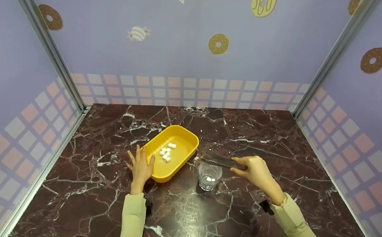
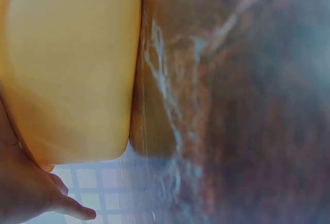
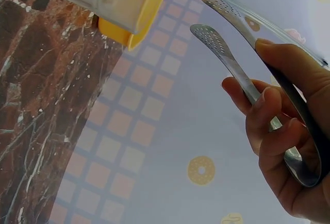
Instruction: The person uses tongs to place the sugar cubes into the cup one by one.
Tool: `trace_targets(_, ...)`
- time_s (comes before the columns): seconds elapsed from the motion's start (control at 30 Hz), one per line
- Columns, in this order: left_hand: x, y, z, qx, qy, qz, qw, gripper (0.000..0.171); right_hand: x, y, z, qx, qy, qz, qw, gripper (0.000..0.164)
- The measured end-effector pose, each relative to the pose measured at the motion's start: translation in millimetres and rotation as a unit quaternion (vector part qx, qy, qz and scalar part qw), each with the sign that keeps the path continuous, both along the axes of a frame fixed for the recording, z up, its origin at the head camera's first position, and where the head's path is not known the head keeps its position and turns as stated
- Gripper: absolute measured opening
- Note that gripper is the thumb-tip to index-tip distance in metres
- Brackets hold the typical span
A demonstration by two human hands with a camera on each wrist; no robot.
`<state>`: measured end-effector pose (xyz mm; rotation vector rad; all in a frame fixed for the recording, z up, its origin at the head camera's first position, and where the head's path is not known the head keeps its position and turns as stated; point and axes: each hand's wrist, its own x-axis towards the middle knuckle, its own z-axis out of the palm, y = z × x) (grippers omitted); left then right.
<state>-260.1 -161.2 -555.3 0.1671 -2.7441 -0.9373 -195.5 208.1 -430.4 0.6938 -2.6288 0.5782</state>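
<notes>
Right hand (image 1: 256, 169) is gripping perforated tongs (image 1: 235, 166) near the glass tumbler (image 1: 207, 171), left hand (image 1: 140, 167) is touching, fingers spread, the yellow tray (image 1: 184, 144) of white cubes (image 1: 167, 154) left of the tumbler, and a low swing could be toppling it!

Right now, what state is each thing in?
Yellow container: upright, uncovered, white pieces inside
Glass: upright, white pieces at the bottom
Tongs: tips apart, nothing between them
Left hand: fingers spread, touching the yellow container
Right hand: holding the tongs
</notes>
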Motion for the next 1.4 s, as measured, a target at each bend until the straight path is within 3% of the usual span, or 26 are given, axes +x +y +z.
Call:
trace_targets(0.37,0.7,0,0.0,0.004,0.002,0.0,1.0,0.061,-28.6,-30,26.1,0.001,0.05,0.002,0.999,0.031)
trace_targets(0.7,-1.0,0,-1.1,0.005,0.003,-0.004,1.0,0.061,-65.2,-63,35.7,0.011,0.013,-0.014,1.0,0.032)
trace_targets(1.1,-0.4,-2,-0.5,0.002,-0.004,-0.002,1.0,0.06,-100.0,-98,14.0,0.07,-0.033,-0.002,0.997,0.018)
trace_targets(1.4,-0.2,-1,-0.4,0.0,-0.004,0.0,1.0,0.06,-102.0,-122,-14.6,0.122,-0.044,0.032,0.991,0.013)
